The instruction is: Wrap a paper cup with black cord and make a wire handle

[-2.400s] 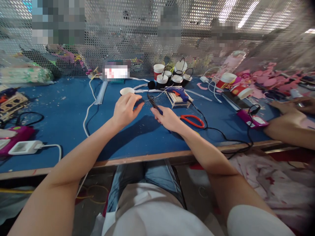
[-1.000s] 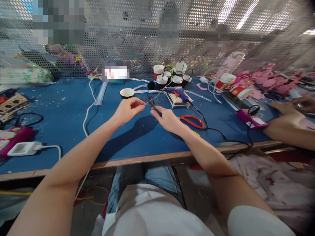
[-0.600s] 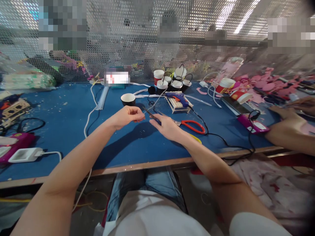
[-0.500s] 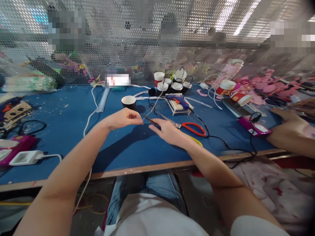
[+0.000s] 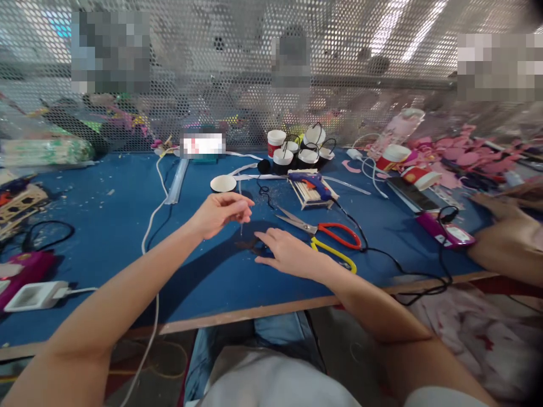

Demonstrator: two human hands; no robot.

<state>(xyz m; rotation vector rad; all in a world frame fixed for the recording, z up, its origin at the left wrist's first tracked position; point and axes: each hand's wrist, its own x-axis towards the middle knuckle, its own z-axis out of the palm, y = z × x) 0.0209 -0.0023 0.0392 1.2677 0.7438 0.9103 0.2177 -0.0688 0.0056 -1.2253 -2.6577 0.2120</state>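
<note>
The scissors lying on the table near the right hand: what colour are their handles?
Red, on the metal-bladed scissors; the head view shows it.

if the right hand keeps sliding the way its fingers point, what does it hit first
Probably the small dark tool lying on the blue table just past the right hand fingertips; whether they already touch is unclear.

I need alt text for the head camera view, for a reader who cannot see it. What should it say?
Over a blue worktable, the person's left hand pinches a thin wire that hangs down, while the right hand lies open and flat beside a small dark tool. Red-handled scissors, a blue glue gun and small black cups lie behind; another person's hand rests at the right edge.
</note>
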